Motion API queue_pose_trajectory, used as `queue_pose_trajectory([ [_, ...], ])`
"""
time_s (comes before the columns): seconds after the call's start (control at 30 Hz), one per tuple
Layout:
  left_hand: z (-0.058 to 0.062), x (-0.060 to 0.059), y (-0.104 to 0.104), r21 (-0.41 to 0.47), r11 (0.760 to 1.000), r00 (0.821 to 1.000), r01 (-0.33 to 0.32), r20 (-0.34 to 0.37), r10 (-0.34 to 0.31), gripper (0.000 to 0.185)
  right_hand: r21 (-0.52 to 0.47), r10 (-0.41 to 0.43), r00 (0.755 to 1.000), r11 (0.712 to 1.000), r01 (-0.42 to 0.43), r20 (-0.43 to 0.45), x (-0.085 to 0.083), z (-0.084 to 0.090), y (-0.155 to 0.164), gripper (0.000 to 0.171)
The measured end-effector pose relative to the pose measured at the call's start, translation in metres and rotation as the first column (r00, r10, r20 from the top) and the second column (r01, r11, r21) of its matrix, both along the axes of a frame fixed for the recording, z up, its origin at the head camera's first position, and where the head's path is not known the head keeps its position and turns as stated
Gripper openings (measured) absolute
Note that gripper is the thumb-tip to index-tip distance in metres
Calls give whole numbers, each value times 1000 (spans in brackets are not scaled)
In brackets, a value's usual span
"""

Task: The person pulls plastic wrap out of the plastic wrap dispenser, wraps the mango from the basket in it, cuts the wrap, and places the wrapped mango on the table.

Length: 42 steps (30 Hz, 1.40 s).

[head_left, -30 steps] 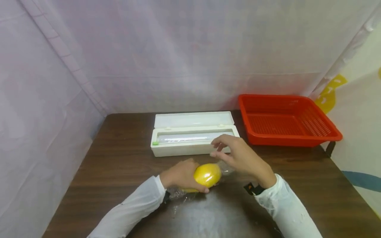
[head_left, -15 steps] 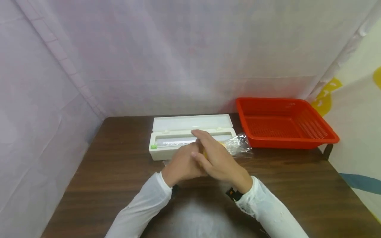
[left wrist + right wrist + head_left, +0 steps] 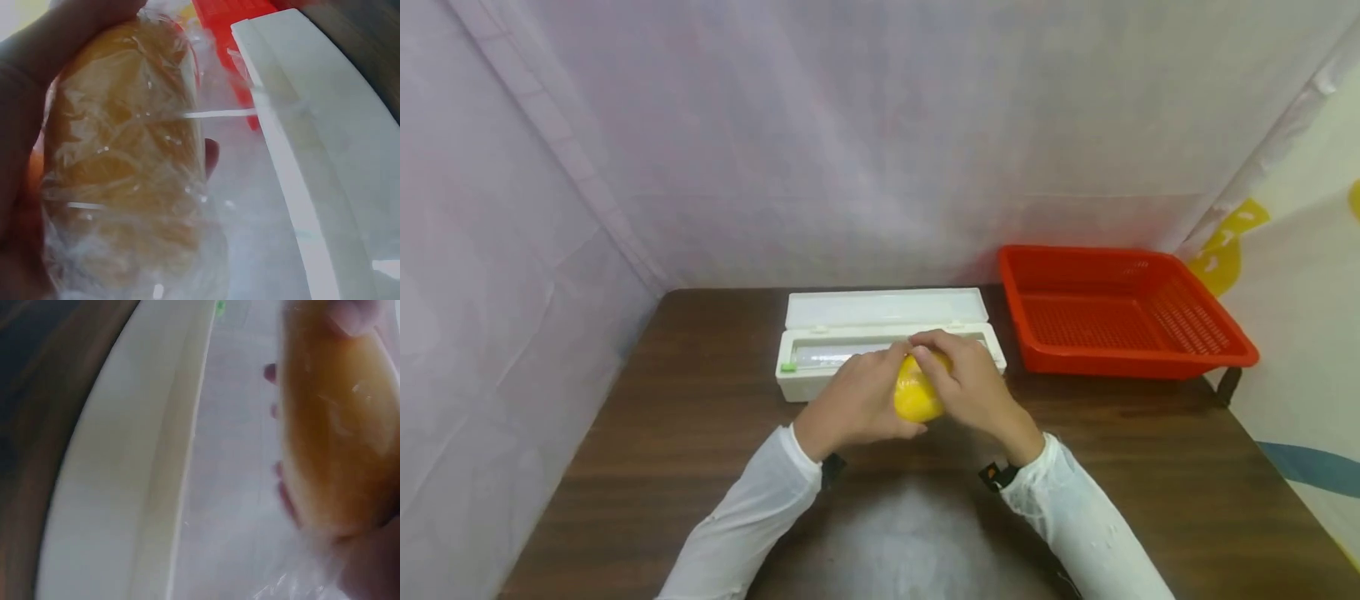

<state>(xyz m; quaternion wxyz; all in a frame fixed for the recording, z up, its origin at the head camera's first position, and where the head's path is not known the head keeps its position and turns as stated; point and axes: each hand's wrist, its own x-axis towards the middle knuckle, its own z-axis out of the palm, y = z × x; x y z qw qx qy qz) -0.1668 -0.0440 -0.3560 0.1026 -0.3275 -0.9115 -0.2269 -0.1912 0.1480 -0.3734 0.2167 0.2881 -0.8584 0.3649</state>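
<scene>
An oblong yellow fruit (image 3: 917, 396), wrapped in clear plastic film, is held between both hands just in front of the white cling film box. My left hand (image 3: 859, 400) grips it from the left, its fingers on the far side and its thumb low at the near side. From the right, my right hand (image 3: 976, 385) curls its thumb and fingers over the top of the same fruit. In the left wrist view the crinkled film (image 3: 125, 150) covers the fruit's long side. Its far side is hidden behind the fingers.
Behind the hands, the white cling film box (image 3: 805, 387) has its lid (image 3: 887, 308) raised, with a film roll (image 3: 831, 354) inside and a green piece (image 3: 787, 367) at its left. A red plastic basket (image 3: 1138, 362) stands on the brown table (image 3: 700, 375) at the back right.
Both hands moved back with the fruit toward the box. The right hand, off the fruit a second ago, now grips it. The loose film that stuck out right no longer shows there.
</scene>
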Motion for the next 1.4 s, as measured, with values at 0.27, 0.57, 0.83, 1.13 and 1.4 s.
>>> queue_pose_trajectory([
  [0.27,4,-1,-4,56,998,998,16,-59,-12,84,-641,123,988,766,-35,93,-3,-11,-13,39],
  [0.57,-1,-6,-4,86,995,992,46,-118,-35,84,-892,406,843,418,171,352,-3,-14,-24,43],
  [0.83,-1,-9,-3,83,995,984,58,-173,-43,77,-915,558,732,321,244,391,-2,-16,-26,28],
  [1.13,1,0,12,-154,973,970,-170,-202,138,118,-893,439,800,371,255,410,-13,-17,-19,26],
  [1.4,-7,-9,23,142,988,915,68,-402,-5,52,-872,337,845,414,262,414,-8,-11,-19,31],
])
